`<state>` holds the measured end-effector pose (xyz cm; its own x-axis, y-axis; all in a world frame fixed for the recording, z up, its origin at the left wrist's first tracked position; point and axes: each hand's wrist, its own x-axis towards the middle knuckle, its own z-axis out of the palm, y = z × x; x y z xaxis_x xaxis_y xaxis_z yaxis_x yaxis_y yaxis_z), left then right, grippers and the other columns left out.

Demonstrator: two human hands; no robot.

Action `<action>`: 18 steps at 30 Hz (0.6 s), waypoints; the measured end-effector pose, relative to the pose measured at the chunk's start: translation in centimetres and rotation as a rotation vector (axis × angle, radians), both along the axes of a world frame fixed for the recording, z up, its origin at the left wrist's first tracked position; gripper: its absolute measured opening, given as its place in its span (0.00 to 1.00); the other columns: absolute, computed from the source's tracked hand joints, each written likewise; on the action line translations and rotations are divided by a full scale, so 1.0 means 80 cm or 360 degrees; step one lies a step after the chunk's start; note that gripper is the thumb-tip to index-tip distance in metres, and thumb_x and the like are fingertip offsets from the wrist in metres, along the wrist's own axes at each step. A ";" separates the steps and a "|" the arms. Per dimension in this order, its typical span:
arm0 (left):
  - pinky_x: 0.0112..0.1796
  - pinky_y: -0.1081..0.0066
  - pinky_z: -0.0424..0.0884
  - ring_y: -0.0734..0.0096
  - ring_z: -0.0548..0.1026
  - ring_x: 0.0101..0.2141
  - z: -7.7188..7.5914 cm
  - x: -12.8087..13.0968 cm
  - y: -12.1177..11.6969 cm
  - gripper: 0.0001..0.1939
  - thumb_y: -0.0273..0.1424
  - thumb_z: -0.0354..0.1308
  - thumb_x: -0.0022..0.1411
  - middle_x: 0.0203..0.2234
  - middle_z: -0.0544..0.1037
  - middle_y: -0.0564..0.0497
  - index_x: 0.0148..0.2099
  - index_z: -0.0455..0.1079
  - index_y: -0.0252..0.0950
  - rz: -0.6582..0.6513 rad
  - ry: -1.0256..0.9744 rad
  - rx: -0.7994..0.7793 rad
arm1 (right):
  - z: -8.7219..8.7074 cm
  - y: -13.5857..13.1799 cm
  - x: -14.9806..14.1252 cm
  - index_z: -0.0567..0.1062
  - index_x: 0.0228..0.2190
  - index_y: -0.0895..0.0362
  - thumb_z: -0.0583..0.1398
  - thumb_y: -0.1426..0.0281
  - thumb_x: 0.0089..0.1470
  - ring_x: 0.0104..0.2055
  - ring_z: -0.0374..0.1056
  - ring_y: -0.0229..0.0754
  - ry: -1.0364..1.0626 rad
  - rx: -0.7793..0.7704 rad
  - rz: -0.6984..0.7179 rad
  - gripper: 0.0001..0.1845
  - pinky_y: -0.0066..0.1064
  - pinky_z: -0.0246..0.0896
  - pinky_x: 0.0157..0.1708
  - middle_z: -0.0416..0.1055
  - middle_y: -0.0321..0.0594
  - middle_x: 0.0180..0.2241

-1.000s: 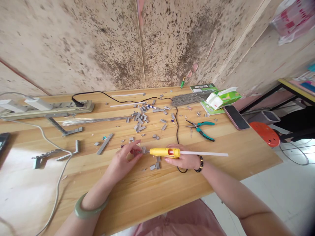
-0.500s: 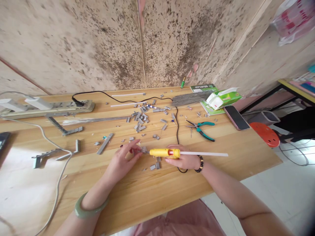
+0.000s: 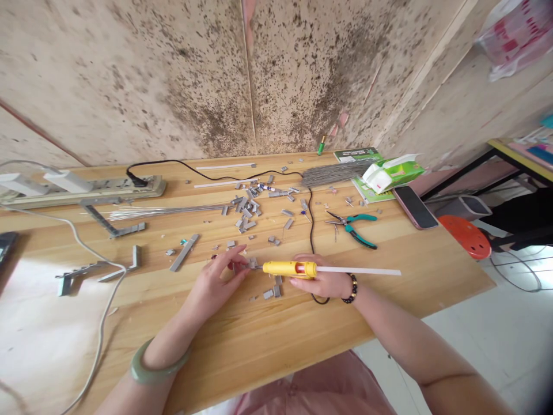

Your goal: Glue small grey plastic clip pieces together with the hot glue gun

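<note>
In my right hand [image 3: 322, 282] lies a yellow hot glue gun [image 3: 283, 268], its nozzle pointing left and a long white glue stick [image 3: 358, 270] jutting from its back end. My left hand [image 3: 220, 279] pinches a small grey piece [image 3: 251, 263] between thumb and fingers, right at the nozzle tip. Whether nozzle and piece touch I cannot tell. Just below the gun rest several small grey blocks [image 3: 272, 292]. A black cord [image 3: 311, 225] runs from under my right hand up the table.
Loose grey pieces [image 3: 246, 210] are heaped mid-table. Teal-handled pliers [image 3: 356, 227], a phone [image 3: 415, 206], a tissue pack [image 3: 393, 173] and a bundle of thin wires [image 3: 332, 173] lie to the right. At left are a power strip [image 3: 108, 187], a white cable [image 3: 103, 323] and bent grey assemblies [image 3: 101, 222].
Almost nothing differs. The fingers of my left hand have shifted very slightly around the small grey piece, while the glue gun stays in place.
</note>
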<state>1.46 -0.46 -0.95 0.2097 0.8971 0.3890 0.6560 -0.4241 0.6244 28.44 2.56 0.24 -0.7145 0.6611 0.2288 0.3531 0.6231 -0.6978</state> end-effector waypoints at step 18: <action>0.36 0.69 0.74 0.72 0.76 0.29 0.004 0.001 -0.001 0.20 0.33 0.56 0.61 0.32 0.79 0.51 0.55 0.64 0.39 -0.0035 -0.0031 -0.0019 | 0.001 -0.001 0.000 0.66 0.25 0.54 0.56 0.65 0.57 0.32 0.65 0.39 0.0066 -0.0035 -0.0088 0.11 0.31 0.64 0.37 0.68 0.37 0.29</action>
<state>1.58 -0.50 -0.59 0.2220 0.8970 0.3823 0.6340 -0.4307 0.6424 28.44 2.45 0.35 -0.6670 0.7045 0.2424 0.3570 0.5878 -0.7260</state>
